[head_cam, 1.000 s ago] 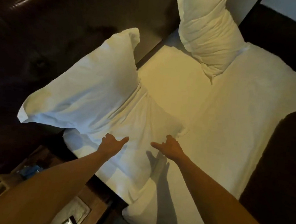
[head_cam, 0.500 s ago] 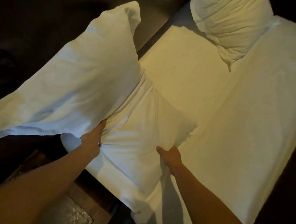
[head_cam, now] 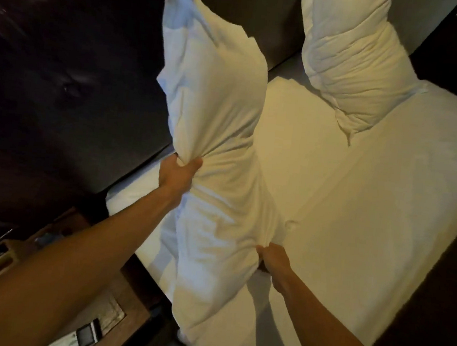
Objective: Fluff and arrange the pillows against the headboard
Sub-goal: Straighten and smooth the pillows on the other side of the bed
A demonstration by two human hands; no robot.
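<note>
My left hand [head_cam: 178,173] is clenched on a bunch of white fabric at the left side of the near pillow [head_cam: 222,228]. At that pillow's right edge my right hand [head_cam: 272,258] grips the cloth. The pillow is raised on end over the bed's left corner. Above it a second white pillow [head_cam: 214,74] stands tall in front of the dark leather headboard [head_cam: 79,61]; where the two meet is hard to tell. A third, creased white pillow [head_cam: 350,59] leans on the headboard farther right.
The white bed sheet [head_cam: 358,199] stretches to the right. A wooden nightstand [head_cam: 131,297] sits at lower left with a small dark device [head_cam: 89,335] on it. A dark cover [head_cam: 432,304] lies along the bed's right side.
Both hands closed on the near pillow and lifted it from lying flat to on end. The pillow behind it swung from lying sideways to standing upright.
</note>
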